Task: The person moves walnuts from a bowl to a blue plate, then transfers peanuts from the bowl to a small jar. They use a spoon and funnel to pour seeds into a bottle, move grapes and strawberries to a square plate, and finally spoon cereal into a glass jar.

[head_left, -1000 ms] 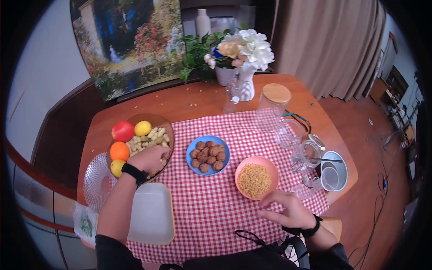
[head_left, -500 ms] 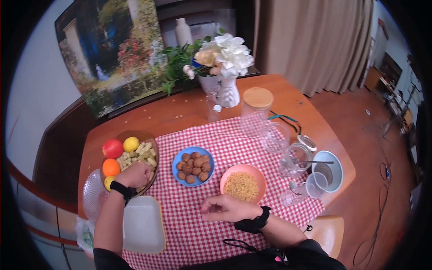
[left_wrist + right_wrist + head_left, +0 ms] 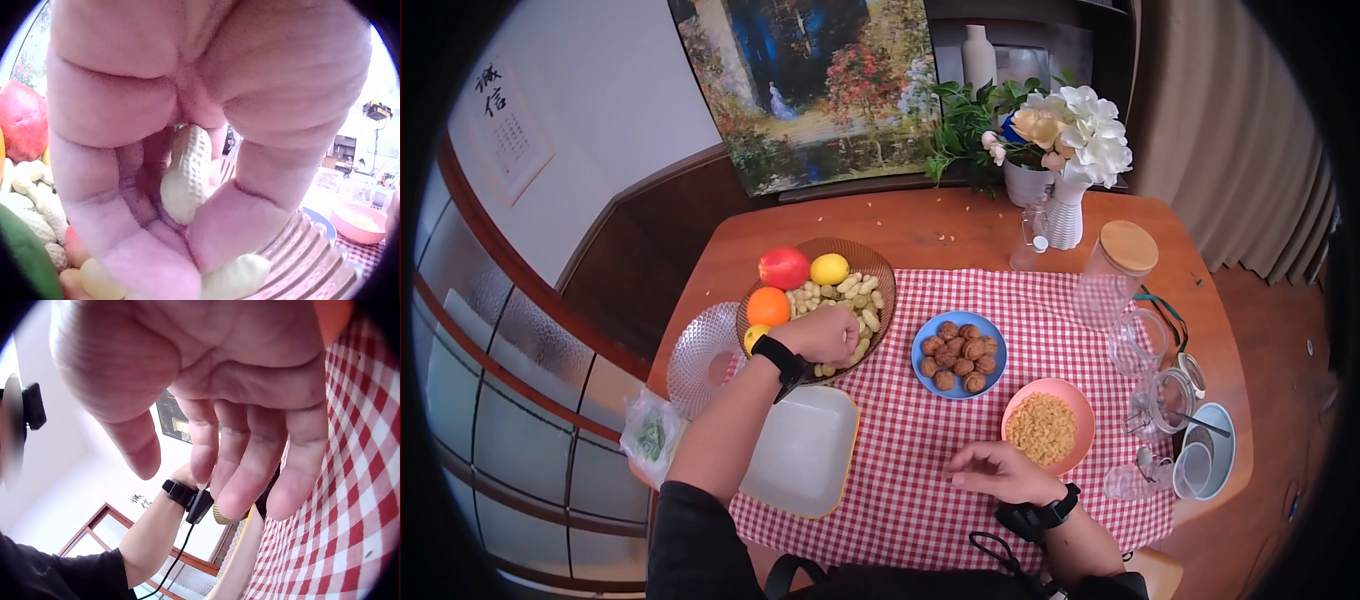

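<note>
My left hand (image 3: 824, 335) is over the brown ribbed basket (image 3: 887, 275) of fruit and peanuts. In the left wrist view its fingers curl round a peanut (image 3: 189, 172), with the fingertips low over more peanuts (image 3: 39, 209). Grapes (image 3: 100, 279) show just under the fingertips. A red fruit (image 3: 784, 268), an orange (image 3: 768, 307) and two lemons (image 3: 830, 268) lie along the basket's left and back. My right hand (image 3: 1005, 473) hangs over the checked cloth, fingers loosely bent and holding nothing. The pink bowl (image 3: 1082, 405) of small yellow pieces is just beyond it.
A white tray (image 3: 800, 455) lies in front of the basket, a clear glass dish (image 3: 690, 360) to its left. The blue plate (image 3: 923, 375) of walnuts (image 3: 950, 352) sits mid-table. Glass jars (image 3: 1105, 290) and a light blue bowl (image 3: 1223, 465) line the right side; a flower vase (image 3: 1064, 215) stands behind.
The head view has swung left. My right hand has moved left from the near side of the pink bowl and hovers over the cloth. The left hand stays at the peanuts.
</note>
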### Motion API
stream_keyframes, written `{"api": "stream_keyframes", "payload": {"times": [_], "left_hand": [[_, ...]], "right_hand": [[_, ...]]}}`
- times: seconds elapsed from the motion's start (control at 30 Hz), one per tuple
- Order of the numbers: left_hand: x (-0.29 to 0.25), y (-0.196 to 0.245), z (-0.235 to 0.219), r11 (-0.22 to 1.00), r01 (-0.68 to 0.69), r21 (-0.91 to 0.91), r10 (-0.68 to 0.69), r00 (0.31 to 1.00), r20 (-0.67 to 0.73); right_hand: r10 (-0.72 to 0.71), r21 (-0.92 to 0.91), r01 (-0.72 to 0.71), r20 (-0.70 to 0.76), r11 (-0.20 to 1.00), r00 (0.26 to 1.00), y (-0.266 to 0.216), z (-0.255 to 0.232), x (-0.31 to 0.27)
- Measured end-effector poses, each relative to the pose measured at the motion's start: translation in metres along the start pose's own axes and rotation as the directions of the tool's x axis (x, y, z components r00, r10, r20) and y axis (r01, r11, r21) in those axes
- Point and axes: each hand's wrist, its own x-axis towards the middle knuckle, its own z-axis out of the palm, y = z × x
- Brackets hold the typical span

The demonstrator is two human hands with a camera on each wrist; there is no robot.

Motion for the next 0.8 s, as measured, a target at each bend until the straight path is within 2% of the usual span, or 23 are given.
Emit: {"api": "stream_keyframes", "payload": {"times": [0.03, 0.1, 0.17, 0.23, 0.27, 0.4, 0.6, 0.7, 0.8], "left_hand": [[0.0, -0.002, 0.003, 1.0, 0.006, -0.004, -0.006, 1.0, 0.0], [0.0, -0.007, 0.008, 0.993, -0.05, 0.106, 0.059, 0.995, -0.075], [-0.001, -0.011, 0.001, 0.998, -0.03, 0.046, 0.034, 0.995, -0.091], [-0.001, -0.022, -0.006, 0.999, -0.021, 0.032, 0.03, 0.949, -0.314], [0.002, -0.032, -0.01, 1.0, -0.014, 0.022, 0.021, 0.938, -0.346], [0.004, -0.04, -0.024, 0.996, 0.085, 0.015, -0.074, 0.932, -0.355], [0.039, -0.05, -0.005, 0.996, 0.073, 0.055, -0.048, 0.933, -0.356], [0.034, -0.028, -0.008, 0.992, 0.066, 0.108, -0.03, 0.953, -0.302], [0.041, -0.026, -0.003, 0.989, 0.096, 0.112, -0.058, 0.95, -0.306]], "right_hand": [[0.02, 0.018, -0.019, -0.013, 1.0, 1.0, -0.001, 0.001, -0.001], [0.04, 0.033, -0.039, -0.019, 0.999, 0.999, -0.002, 0.001, 0.0], [0.032, 0.055, -0.03, -0.041, 0.998, 0.999, -0.001, 0.001, 0.0], [0.029, 0.059, -0.026, -0.046, 0.998, 0.999, -0.003, 0.002, -0.001], [0.022, 0.063, -0.019, -0.059, 0.998, 0.998, -0.004, 0.003, -0.002], [0.035, 0.06, -0.032, -0.062, 0.998, 0.997, -0.008, 0.004, -0.001], [0.047, 0.028, -0.046, -0.047, 0.999, 0.998, -0.003, 0.001, -0.001], [0.077, 0.077, -0.072, -0.063, 0.994, 0.995, -0.003, 0.001, -0.002], [0.056, 0.074, -0.051, -0.063, 0.996, 0.996, -0.002, 0.0, -0.002]]}}
